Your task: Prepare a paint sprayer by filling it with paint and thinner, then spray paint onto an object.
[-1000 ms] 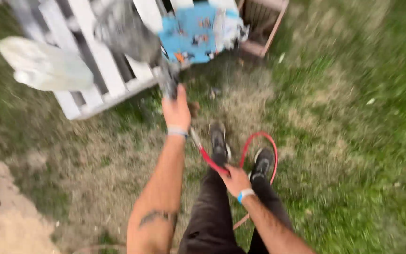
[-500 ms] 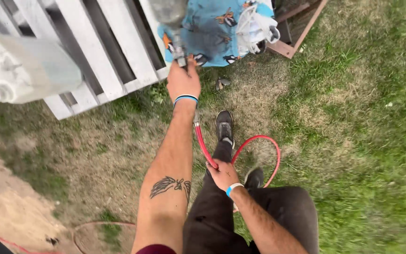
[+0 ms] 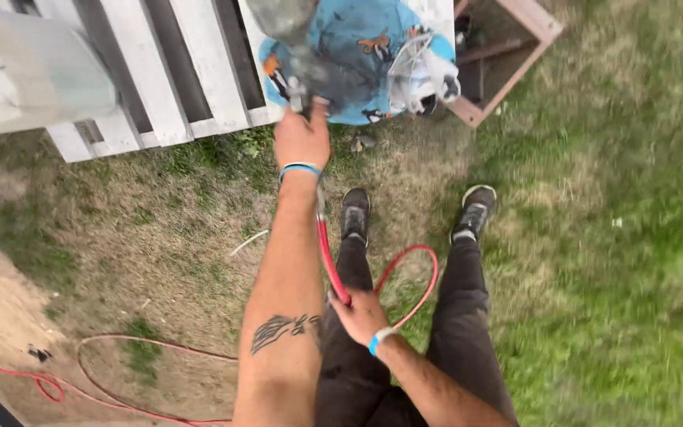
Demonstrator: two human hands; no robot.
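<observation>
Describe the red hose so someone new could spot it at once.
Start at the white slatted pallet on the grass. Below it, the left hand holds a grey spray tool. The red hose runs from it down to the right hand, looping beside dark trousers: the only bright red line between the hands.

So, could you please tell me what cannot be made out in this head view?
- Grey spray gun in left hand: blurred, its top cut by the upper edge.
- Red hose: partly hidden by right hand.
- Pale plastic container: cut by the left edge.
</observation>
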